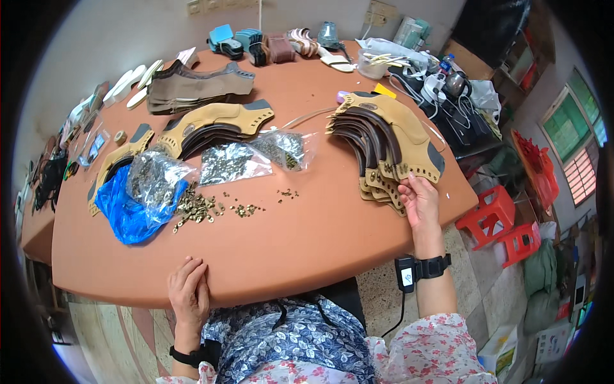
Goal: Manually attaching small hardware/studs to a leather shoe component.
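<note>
A fanned stack of tan shoe uppers [400, 125] with dark linings and rows of holes lies at the right of the table. At its near corner my right hand [420, 200] pinches the edge of an upper between thumb and fingertips. My left hand [189, 289] rests on the table's front edge, fingers stretched out and holding nothing. Beyond it, small brass-coloured metal pieces [195, 206] lie loose in a heap beside a blue plastic bag [131, 208]. Clear bags [233, 163] of similar pieces lie behind. More tan uppers [208, 121] are stacked at the back left.
The brown table [307, 237] has a curved front edge. Brown-grey uppers [198, 86] and bundled shoe parts [281, 48] stand farther back. A tub [374, 64] and tangled cables [441, 96] fill the far right. Red stools [489, 214] stand on the floor to the right.
</note>
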`<state>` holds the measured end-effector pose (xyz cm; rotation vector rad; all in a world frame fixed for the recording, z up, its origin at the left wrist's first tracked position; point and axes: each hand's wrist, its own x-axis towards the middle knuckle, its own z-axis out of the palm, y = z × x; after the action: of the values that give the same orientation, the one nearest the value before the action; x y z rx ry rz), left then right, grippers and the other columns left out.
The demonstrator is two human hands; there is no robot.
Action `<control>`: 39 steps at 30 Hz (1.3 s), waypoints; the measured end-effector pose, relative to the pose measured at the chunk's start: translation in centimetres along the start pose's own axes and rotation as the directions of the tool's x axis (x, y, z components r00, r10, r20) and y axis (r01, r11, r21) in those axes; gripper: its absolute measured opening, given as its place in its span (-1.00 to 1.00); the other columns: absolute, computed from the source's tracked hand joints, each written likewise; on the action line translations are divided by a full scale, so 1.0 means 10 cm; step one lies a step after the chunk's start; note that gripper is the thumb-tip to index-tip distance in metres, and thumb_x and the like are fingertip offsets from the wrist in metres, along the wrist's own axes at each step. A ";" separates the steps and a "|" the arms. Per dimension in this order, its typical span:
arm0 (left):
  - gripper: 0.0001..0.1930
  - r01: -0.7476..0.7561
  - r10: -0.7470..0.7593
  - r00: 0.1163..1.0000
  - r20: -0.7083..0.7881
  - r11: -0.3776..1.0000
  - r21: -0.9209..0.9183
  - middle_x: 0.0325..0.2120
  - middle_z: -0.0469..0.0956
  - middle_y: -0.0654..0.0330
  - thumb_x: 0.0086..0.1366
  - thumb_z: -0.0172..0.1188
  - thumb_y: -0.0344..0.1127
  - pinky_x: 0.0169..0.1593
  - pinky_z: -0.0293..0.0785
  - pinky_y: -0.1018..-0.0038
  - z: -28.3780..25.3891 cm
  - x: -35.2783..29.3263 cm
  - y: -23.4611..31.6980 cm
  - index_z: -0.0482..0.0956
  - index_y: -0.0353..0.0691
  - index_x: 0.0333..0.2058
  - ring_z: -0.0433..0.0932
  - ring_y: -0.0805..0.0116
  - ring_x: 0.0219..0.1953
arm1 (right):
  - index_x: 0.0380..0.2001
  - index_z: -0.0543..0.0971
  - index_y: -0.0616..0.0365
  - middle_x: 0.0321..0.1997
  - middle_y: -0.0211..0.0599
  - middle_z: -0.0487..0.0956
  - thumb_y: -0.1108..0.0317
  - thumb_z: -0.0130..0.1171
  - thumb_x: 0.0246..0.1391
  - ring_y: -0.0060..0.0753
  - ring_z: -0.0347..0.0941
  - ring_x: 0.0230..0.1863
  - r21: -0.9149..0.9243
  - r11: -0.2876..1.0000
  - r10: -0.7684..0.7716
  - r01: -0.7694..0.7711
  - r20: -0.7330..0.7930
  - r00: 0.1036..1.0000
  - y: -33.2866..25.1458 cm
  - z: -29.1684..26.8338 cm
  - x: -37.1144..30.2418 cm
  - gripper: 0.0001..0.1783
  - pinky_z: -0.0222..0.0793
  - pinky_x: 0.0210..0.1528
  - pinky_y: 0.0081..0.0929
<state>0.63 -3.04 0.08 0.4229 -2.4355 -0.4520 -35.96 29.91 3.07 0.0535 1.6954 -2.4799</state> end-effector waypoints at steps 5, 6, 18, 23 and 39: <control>-0.80 -0.020 0.020 1.000 0.012 1.000 0.001 -0.12 0.65 0.12 0.20 0.24 -0.53 0.04 0.44 0.20 -0.04 0.04 -0.01 0.67 -0.22 -0.18 0.59 0.05 0.05 | -0.34 0.58 0.13 -0.51 -0.36 0.63 0.20 0.23 0.30 -0.58 0.53 -0.60 -0.160 0.981 0.132 -0.111 0.126 0.983 -0.01 0.01 -0.21 -0.77 0.33 -0.61 -0.70; -0.79 -0.032 0.032 0.999 0.010 0.999 0.005 -0.13 0.65 0.13 0.19 0.26 -0.52 0.01 0.44 0.21 -0.03 0.07 -0.02 0.68 -0.21 -0.18 0.59 0.06 0.01 | -0.35 0.59 0.13 -0.51 -0.37 0.63 0.20 0.22 0.31 -0.59 0.53 -0.60 -0.219 0.971 0.135 -0.097 0.166 0.977 -0.02 0.10 -0.28 -0.77 0.34 -0.60 -0.70; -0.75 -0.078 0.079 0.996 -0.049 0.997 0.005 -0.23 0.63 0.19 0.09 0.31 -0.53 -0.11 0.42 0.25 -0.02 0.13 -0.06 0.68 -0.21 -0.21 0.58 0.16 -0.16 | -0.32 0.63 0.26 -0.49 -0.39 0.61 0.30 0.20 0.28 -0.63 0.53 -0.49 -0.614 0.671 0.160 0.416 0.668 0.727 -0.36 1.85 -0.63 -0.78 0.39 -0.43 -0.67; -0.73 -0.094 0.094 0.994 -0.058 0.996 0.004 -0.21 0.61 0.22 0.06 0.32 -0.51 -0.11 0.41 0.26 -0.02 0.15 -0.04 0.68 -0.20 -0.21 0.58 0.19 -0.14 | -0.35 0.64 0.35 -0.51 -0.16 0.63 0.27 0.20 0.16 -0.34 0.59 -0.44 -0.600 0.325 0.124 0.731 0.794 0.596 -0.17 2.53 -0.34 -0.71 0.48 -0.30 -0.41; -0.70 -0.071 0.071 0.997 -0.007 0.997 0.000 -0.19 0.61 0.25 0.04 0.34 -0.45 -0.11 0.38 0.31 -0.02 0.13 -0.09 0.68 -0.17 -0.17 0.58 0.24 -0.11 | -0.18 0.64 0.31 -0.24 0.18 0.65 0.15 0.21 0.21 0.21 0.58 -0.10 -0.466 -0.177 0.151 0.867 0.857 0.492 0.80 3.36 0.40 -0.62 0.47 -0.04 -0.02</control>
<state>-0.06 -4.43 0.47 0.3354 -2.4347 -0.4198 -37.21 -4.52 7.54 -1.7086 2.6845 -0.2376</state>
